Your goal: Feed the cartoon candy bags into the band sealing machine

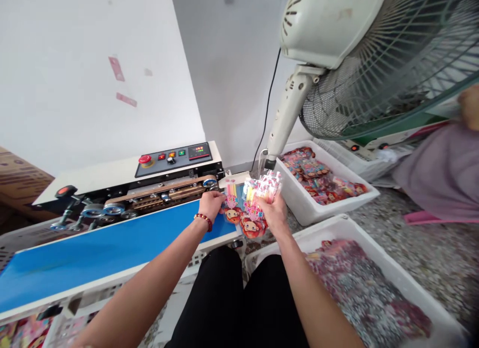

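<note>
Left hand: fingertips pinched on the left edge of the single packet; left hand is the nearer one.
Single packet: lies at 3 o'clock from the left hand, 9 o'clock from the right; long axis runs roughly 12 to 6.
Right hand: closed around the packet bunch, just beside the single packet.
Blue belt: extends toward 8 o'clock from the single packet; contact between them cannot be confirmed.
</note>
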The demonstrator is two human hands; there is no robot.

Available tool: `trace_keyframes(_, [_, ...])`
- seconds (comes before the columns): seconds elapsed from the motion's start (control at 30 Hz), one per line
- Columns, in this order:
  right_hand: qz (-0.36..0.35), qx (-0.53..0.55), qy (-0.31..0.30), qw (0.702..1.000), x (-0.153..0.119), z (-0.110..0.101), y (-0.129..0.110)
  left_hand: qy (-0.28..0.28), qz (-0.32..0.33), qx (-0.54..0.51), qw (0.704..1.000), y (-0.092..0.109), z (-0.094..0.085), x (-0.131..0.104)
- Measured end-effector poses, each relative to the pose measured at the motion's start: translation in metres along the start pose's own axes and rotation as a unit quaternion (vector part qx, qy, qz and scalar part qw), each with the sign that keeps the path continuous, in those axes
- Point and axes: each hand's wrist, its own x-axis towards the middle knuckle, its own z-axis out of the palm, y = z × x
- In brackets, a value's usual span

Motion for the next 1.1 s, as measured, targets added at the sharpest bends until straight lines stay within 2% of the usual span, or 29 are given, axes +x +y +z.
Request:
trace_keyframes(0.13, [0.010,0.008,-0.002,1.000,0.001,0.000,0.001,-0.003,-0.061,-0.078,0.995,0.001,-0.013,-0.005])
trace_keyframes(0.27, [0.018,0.020,-0.005,1.000,0.001,0.002,-0.001,0.015,-0.065,-0.087,0.994,-0.004,-0.027,-0.007])
trace_keyframes(0.33, [0.023,0.036,-0.013,0.999,0.001,0.003,-0.003,0.030,-0.054,-0.066,0.996,-0.013,-0.041,-0.006])
trace_keyframes(0.43, [0.048,0.058,-0.024,0.997,0.001,0.005,-0.006,0.035,-0.031,0.013,0.999,-0.032,-0.075,-0.008])
trace_keyframes(0.5, [0.061,0.078,-0.034,0.994,0.003,0.007,-0.008,0.081,0.002,0.083,0.993,-0.045,-0.097,-0.015])
trace_keyframes(0.53, [0.062,0.091,-0.042,0.993,0.004,0.008,-0.010,0.130,0.033,0.119,0.984,-0.051,-0.105,-0.019])
trace_keyframes(0.6, [0.059,0.119,-0.069,0.989,0.008,0.013,-0.014,0.216,0.115,0.174,0.954,-0.055,-0.109,-0.029])
trace_keyframes(0.63, [0.061,0.130,-0.088,0.986,0.010,0.015,-0.017,0.217,0.152,0.189,0.945,-0.054,-0.104,-0.034])
trace_keyframes(0.67, [0.065,0.141,-0.106,0.982,0.012,0.018,-0.019,0.184,0.180,0.192,0.947,-0.050,-0.095,-0.039])
trace_keyframes(0.7, [0.067,0.149,-0.122,0.979,0.013,0.021,-0.021,0.126,0.194,0.180,0.956,-0.044,-0.082,-0.042])
trace_keyframes(0.77, [0.068,0.150,-0.149,0.975,0.015,0.026,-0.024,0.006,0.182,0.118,0.976,-0.028,-0.052,-0.043])
trace_keyframes(0.83, [0.057,0.135,-0.167,0.975,0.014,0.028,-0.024,-0.046,0.152,0.046,0.986,-0.013,-0.023,-0.037])
trace_keyframes(0.93, [0.046,0.112,-0.177,0.977,0.013,0.025,-0.019,-0.058,0.119,-0.049,0.990,-0.001,0.004,-0.024])
trace_keyframes(1.0, [0.044,0.107,-0.168,0.979,0.012,0.020,-0.016,-0.054,0.101,-0.092,0.989,0.001,0.010,-0.018])
trace_keyframes(1.1, [0.052,0.100,-0.139,0.984,0.014,0.013,-0.013,-0.032,0.072,-0.117,0.990,-0.001,0.011,-0.013])
